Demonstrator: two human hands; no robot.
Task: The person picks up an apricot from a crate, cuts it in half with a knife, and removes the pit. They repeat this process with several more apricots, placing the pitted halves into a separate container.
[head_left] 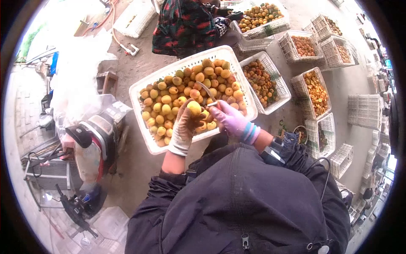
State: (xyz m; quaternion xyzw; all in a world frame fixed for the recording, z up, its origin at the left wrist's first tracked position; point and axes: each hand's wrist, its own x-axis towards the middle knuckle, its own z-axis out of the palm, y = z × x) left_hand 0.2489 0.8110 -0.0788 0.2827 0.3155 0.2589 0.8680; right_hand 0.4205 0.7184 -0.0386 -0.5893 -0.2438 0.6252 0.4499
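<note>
My left hand (184, 125), in a brown and white work glove, is closed around a yellow apricot (194, 108). Beside it, my right hand (231, 118) wears a pink glove with a blue-striped cuff and grips a knife (206, 89) by its light handle. The thin curved blade points up and away to the left, over the fruit. Both hands are above the near side of a white plastic crate (141, 129), which is tilted in view and heaped with yellow-orange apricots (173, 90).
A crate of darker fruit pieces (260, 80) stands to the right, with a crate of halved orange fruit (316, 91) beyond. Across from me, a person in a patterned jacket (182, 27) works at another apricot crate (270, 28). A scooter (95, 142) is parked at left.
</note>
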